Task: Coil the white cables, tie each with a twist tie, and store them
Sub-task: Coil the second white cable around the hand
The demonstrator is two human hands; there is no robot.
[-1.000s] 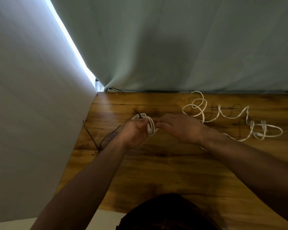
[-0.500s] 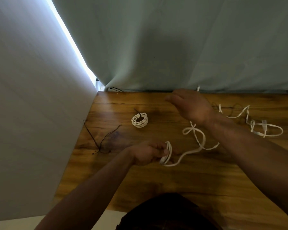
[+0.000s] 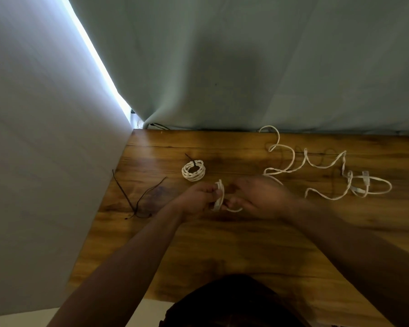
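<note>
Head view: left hand (image 3: 197, 201) grips cable coil (image 3: 220, 188) edge-on, long axis near-to-far.

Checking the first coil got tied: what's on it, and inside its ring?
A dark twist tie wraps the far rim of the tied coil, one end sticking out. Inside the ring shows bare wooden table. The tie's underside is hidden.

near the body the worktop (image 3: 222, 251) is open wood. farther back a tied coil (image 3: 193, 170) sits left of centre, loose white cable (image 3: 365, 181) sprawls across the right side — dark twist ties (image 3: 128, 199) lie by the left wall (image 3: 45, 161).
</note>
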